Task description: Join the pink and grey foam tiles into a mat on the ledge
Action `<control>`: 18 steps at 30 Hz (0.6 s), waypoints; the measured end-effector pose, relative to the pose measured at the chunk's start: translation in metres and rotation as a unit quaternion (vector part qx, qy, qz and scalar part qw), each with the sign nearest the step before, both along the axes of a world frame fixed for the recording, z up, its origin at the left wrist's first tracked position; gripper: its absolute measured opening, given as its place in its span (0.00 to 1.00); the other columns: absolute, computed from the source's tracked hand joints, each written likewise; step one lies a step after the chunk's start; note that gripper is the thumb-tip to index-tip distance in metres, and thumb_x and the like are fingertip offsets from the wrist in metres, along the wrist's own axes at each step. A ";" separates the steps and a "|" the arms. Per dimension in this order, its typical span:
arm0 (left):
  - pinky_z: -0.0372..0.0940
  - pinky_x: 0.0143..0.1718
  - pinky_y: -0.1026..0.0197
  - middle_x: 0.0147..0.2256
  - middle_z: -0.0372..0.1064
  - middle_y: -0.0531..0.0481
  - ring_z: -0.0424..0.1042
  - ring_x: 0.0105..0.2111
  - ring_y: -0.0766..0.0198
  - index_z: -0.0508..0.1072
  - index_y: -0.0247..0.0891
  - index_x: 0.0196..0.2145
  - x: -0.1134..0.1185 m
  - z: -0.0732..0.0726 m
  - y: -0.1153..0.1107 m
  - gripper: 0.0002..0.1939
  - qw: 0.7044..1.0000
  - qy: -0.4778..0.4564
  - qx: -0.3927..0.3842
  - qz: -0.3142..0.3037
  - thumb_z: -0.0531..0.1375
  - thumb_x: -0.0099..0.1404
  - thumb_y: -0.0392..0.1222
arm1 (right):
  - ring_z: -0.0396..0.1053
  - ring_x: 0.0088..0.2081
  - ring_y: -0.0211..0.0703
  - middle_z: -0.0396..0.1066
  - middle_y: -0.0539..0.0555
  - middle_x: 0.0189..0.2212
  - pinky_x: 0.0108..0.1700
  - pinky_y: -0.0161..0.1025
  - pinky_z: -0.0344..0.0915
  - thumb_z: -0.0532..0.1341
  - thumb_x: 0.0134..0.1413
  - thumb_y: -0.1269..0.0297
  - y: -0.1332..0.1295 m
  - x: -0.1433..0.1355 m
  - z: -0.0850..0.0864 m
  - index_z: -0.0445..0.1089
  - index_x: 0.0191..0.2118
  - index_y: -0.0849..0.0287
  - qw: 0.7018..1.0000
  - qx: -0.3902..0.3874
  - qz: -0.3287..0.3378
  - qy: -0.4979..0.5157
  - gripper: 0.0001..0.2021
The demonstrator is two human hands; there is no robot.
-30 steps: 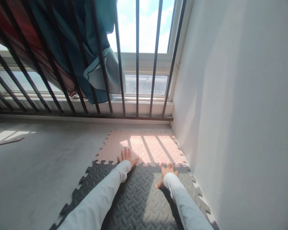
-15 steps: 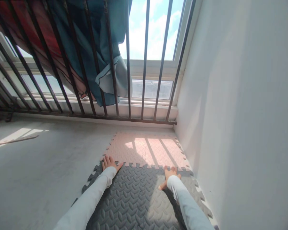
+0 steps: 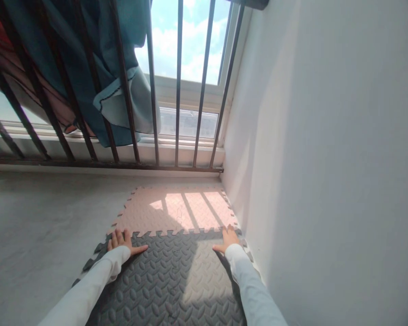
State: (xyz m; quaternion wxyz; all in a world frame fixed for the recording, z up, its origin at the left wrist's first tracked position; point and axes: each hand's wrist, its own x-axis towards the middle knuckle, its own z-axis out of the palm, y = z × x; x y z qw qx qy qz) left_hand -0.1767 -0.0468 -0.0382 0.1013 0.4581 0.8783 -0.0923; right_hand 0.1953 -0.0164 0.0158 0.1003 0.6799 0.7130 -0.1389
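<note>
My left hand (image 3: 125,242) lies flat with fingers spread on the far left corner of a dark grey foam floor mat (image 3: 163,276) with a raised tread pattern. At the mat's far right corner, my right hand (image 3: 227,238) presses down, its fingers also spread and its fingertips near the seam. Beyond both hands lies a pink foam mat (image 3: 139,210) with toothed edges, meeting the grey one along a jigsaw seam. Neither hand grips anything.
A white wall (image 3: 319,181) rises close on the right. Dark metal railings (image 3: 151,90) stand at the back before a window, with blue-green cloth (image 3: 71,77) hanging behind the bars. Grey concrete floor (image 3: 37,226) extends to the left. Sunlight falls across both mats.
The view has turned right, so the scene sits further left. My right hand has shifted forward towards the seam; my left hand stays at the left corner, its thumb stretched further out.
</note>
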 end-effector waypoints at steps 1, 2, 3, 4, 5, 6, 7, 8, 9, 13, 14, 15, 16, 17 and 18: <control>0.29 0.58 0.49 0.61 0.27 0.31 0.27 0.60 0.45 0.39 0.25 0.59 0.000 -0.001 0.000 0.65 1.000 -0.002 0.003 0.003 0.50 0.33 0.73 | 0.34 0.61 0.55 0.38 0.67 0.60 0.59 0.43 0.40 0.60 0.38 0.49 0.001 0.005 0.000 0.41 0.60 0.71 1.000 -0.009 -0.012 -0.010 0.47; 0.29 0.58 0.49 0.61 0.27 0.30 0.26 0.60 0.45 0.39 0.25 0.59 -0.001 -0.003 0.000 0.65 1.000 -0.005 0.006 0.005 0.50 0.32 0.73 | 0.34 0.61 0.58 0.38 0.69 0.60 0.59 0.45 0.40 0.62 0.35 0.48 0.003 0.009 -0.001 0.41 0.59 0.74 0.999 -0.022 -0.016 -0.016 0.50; 0.29 0.57 0.49 0.61 0.27 0.30 0.27 0.60 0.45 0.39 0.24 0.59 -0.001 -0.004 0.000 0.66 1.000 -0.010 0.012 0.005 0.50 0.31 0.73 | 0.35 0.60 0.59 0.38 0.71 0.60 0.59 0.46 0.41 0.63 0.31 0.48 0.005 0.011 -0.002 0.42 0.59 0.75 0.999 -0.038 -0.016 -0.021 0.53; 0.28 0.57 0.49 0.61 0.28 0.29 0.27 0.60 0.44 0.40 0.24 0.59 -0.002 -0.006 0.000 0.66 1.000 -0.014 0.024 0.003 0.51 0.31 0.73 | 0.35 0.60 0.61 0.38 0.72 0.60 0.59 0.46 0.41 0.65 0.29 0.47 0.007 0.011 -0.003 0.41 0.59 0.75 0.998 -0.051 -0.014 -0.026 0.55; 0.28 0.57 0.49 0.61 0.28 0.28 0.28 0.60 0.44 0.40 0.24 0.59 -0.002 -0.007 0.000 0.66 0.999 -0.017 0.038 -0.002 0.51 0.31 0.72 | 0.34 0.60 0.61 0.37 0.73 0.60 0.59 0.46 0.40 0.66 0.26 0.47 0.009 0.010 -0.005 0.40 0.59 0.76 0.998 -0.061 -0.014 -0.033 0.57; 0.29 0.57 0.48 0.61 0.29 0.28 0.28 0.60 0.43 0.41 0.24 0.59 -0.003 -0.007 -0.001 0.65 0.998 -0.020 0.051 -0.004 0.51 0.31 0.72 | 0.33 0.60 0.62 0.36 0.74 0.60 0.59 0.46 0.40 0.66 0.25 0.47 0.010 0.008 -0.005 0.39 0.59 0.76 0.997 -0.065 -0.015 -0.041 0.58; 0.29 0.57 0.48 0.61 0.30 0.28 0.29 0.60 0.43 0.42 0.24 0.59 -0.004 -0.008 -0.002 0.65 0.998 -0.024 0.062 -0.006 0.51 0.31 0.72 | 0.32 0.60 0.62 0.35 0.74 0.60 0.59 0.47 0.39 0.66 0.25 0.46 0.010 0.007 -0.006 0.38 0.60 0.76 0.997 -0.067 -0.016 -0.047 0.59; 0.30 0.57 0.48 0.60 0.30 0.28 0.29 0.60 0.42 0.42 0.24 0.58 -0.004 -0.008 -0.002 0.64 0.997 -0.028 0.069 -0.007 0.51 0.31 0.71 | 0.32 0.60 0.63 0.34 0.74 0.60 0.59 0.47 0.38 0.66 0.25 0.46 0.010 0.005 -0.005 0.38 0.60 0.76 0.996 -0.066 -0.016 -0.049 0.59; 0.30 0.57 0.48 0.60 0.31 0.27 0.30 0.60 0.42 0.43 0.24 0.58 -0.004 -0.008 -0.003 0.64 0.997 -0.031 0.076 -0.008 0.52 0.31 0.71 | 0.31 0.60 0.62 0.33 0.74 0.60 0.59 0.47 0.38 0.66 0.26 0.46 0.009 0.004 -0.004 0.37 0.60 0.75 0.997 -0.065 -0.015 -0.046 0.59; 0.30 0.57 0.49 0.60 0.32 0.27 0.31 0.60 0.43 0.42 0.23 0.58 -0.004 -0.007 -0.006 0.64 0.994 -0.036 0.098 -0.019 0.51 0.32 0.71 | 0.31 0.60 0.62 0.33 0.74 0.60 0.59 0.47 0.37 0.66 0.25 0.47 0.005 0.001 0.004 0.37 0.60 0.74 0.997 -0.073 -0.023 -0.025 0.59; 0.30 0.57 0.49 0.60 0.33 0.27 0.31 0.60 0.43 0.43 0.23 0.58 -0.003 -0.006 -0.007 0.63 0.994 -0.034 0.101 -0.021 0.51 0.32 0.71 | 0.31 0.60 0.62 0.33 0.74 0.60 0.59 0.47 0.38 0.67 0.24 0.48 0.005 0.001 0.006 0.37 0.60 0.73 0.996 -0.076 -0.029 -0.024 0.59; 0.30 0.57 0.49 0.60 0.33 0.27 0.31 0.60 0.43 0.43 0.23 0.58 -0.003 -0.005 -0.007 0.63 0.994 -0.033 0.102 -0.021 0.51 0.32 0.72 | 0.31 0.60 0.62 0.32 0.74 0.60 0.59 0.47 0.37 0.68 0.24 0.49 0.004 0.000 0.008 0.37 0.60 0.73 0.996 -0.077 -0.035 -0.025 0.59; 0.30 0.57 0.49 0.60 0.33 0.27 0.32 0.60 0.42 0.43 0.23 0.58 -0.003 -0.004 -0.007 0.63 0.994 -0.032 0.104 -0.020 0.51 0.32 0.72 | 0.31 0.60 0.62 0.32 0.74 0.60 0.59 0.47 0.37 0.68 0.23 0.50 0.004 -0.001 0.009 0.37 0.60 0.73 0.996 -0.079 -0.040 -0.027 0.60; 0.30 0.57 0.49 0.60 0.34 0.27 0.32 0.60 0.42 0.44 0.23 0.58 -0.002 -0.004 -0.008 0.63 0.994 -0.032 0.105 -0.019 0.50 0.32 0.72 | 0.30 0.60 0.62 0.32 0.74 0.60 0.59 0.47 0.37 0.68 0.23 0.51 0.004 -0.002 0.009 0.36 0.60 0.73 0.995 -0.081 -0.045 -0.030 0.60; 0.30 0.57 0.49 0.60 0.34 0.27 0.32 0.60 0.42 0.45 0.23 0.58 -0.002 -0.003 -0.008 0.63 0.994 -0.033 0.106 -0.018 0.50 0.32 0.72 | 0.30 0.60 0.62 0.31 0.74 0.60 0.59 0.47 0.36 0.68 0.23 0.51 0.004 -0.004 0.009 0.36 0.60 0.73 0.995 -0.083 -0.050 -0.032 0.60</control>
